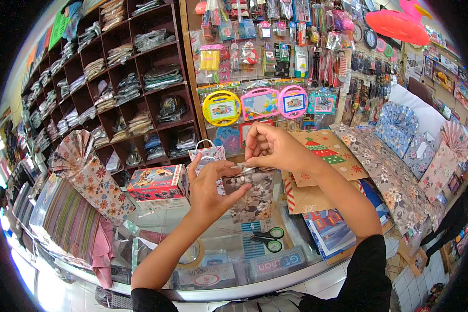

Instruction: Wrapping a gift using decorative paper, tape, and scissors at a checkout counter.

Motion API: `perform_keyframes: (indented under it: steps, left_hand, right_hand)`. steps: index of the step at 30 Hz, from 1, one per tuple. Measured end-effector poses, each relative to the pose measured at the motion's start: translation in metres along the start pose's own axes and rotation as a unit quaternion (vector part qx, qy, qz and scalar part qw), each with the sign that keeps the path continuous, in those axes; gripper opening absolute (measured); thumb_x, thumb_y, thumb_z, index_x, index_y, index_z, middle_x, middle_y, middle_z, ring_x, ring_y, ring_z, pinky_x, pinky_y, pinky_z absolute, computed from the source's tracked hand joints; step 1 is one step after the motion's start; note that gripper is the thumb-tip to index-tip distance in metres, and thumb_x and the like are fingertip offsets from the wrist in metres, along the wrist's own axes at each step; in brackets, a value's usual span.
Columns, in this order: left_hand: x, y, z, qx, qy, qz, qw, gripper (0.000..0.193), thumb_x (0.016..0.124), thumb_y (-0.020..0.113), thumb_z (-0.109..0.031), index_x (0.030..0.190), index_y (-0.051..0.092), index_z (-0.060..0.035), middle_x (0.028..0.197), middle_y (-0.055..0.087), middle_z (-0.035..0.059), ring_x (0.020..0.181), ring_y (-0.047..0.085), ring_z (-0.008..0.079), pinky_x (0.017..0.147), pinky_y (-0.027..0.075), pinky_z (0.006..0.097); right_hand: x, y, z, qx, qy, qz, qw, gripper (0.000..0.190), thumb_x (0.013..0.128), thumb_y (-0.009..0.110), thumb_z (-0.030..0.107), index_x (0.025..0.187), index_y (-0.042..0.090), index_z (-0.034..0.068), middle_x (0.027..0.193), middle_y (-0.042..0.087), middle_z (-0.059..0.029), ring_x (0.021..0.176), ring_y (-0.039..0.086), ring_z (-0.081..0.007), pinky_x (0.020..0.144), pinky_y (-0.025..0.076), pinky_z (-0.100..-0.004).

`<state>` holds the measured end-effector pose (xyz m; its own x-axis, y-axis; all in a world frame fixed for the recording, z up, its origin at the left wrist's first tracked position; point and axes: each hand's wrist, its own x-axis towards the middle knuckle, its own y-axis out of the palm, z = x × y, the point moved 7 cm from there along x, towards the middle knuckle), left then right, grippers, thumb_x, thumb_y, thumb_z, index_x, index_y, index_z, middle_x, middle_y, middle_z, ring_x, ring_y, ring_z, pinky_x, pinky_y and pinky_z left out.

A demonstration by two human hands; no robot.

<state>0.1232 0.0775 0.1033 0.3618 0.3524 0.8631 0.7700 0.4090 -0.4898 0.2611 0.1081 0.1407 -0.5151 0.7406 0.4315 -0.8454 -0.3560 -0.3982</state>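
A small package in grey-brown floral gift wrap (251, 197) stands on the glass counter before me. My left hand (212, 187) is at its upper left, with the fingers along the top edge and the thumb against the front face. Above the same edge, my right hand (271, 146) pinches a small whitish strip (249, 170) between thumb and fingers; whether it is tape or a paper edge is unclear. Black-handled scissors with green-lined grips (271, 238) lie on the counter below the package, blades pointing left. A roll of tape (195, 253) shows partly behind my left forearm.
Left of the package are a red toy box (156, 182) and a fan-topped floral gift package (97, 175). A white gift bag (207, 153) stands behind. Christmas paper bags (335, 156) and a large floral-wrapped package (386, 171) lie right. The counter's metal edge (234, 293) runs nearest me.
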Motion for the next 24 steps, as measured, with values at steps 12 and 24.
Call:
perform_keyframes:
  steps: [12,24]
  left_hand:
    - [-0.002,0.006,0.009,-0.065,-0.059,-0.017,0.996,0.050,0.064,0.079,-0.023,0.103,0.050,-0.0094,0.083,0.066,-0.0026,0.089,0.059,0.0133,0.104,0.018,0.0422]
    - [-0.001,0.005,0.003,-0.020,0.010,0.005,1.000,0.054,0.064,0.081,-0.022,0.102,0.044,-0.0092,0.085,0.068,0.0003,0.089,0.064,0.0117,0.106,0.011,0.0454]
  right_hand:
    - [-0.001,0.002,0.009,-0.081,-0.034,-0.020,0.996,0.025,0.075,0.065,0.000,0.090,0.045,0.005,0.081,0.057,-0.0024,0.072,0.057,-0.0087,0.065,0.046,-0.0240]
    - [0.003,0.000,0.006,-0.169,-0.027,-0.021,0.985,0.021,0.076,0.062,0.002,0.090,0.046,0.003,0.077,0.059,-0.0064,0.070,0.059,-0.0156,0.063,0.047,-0.0285]
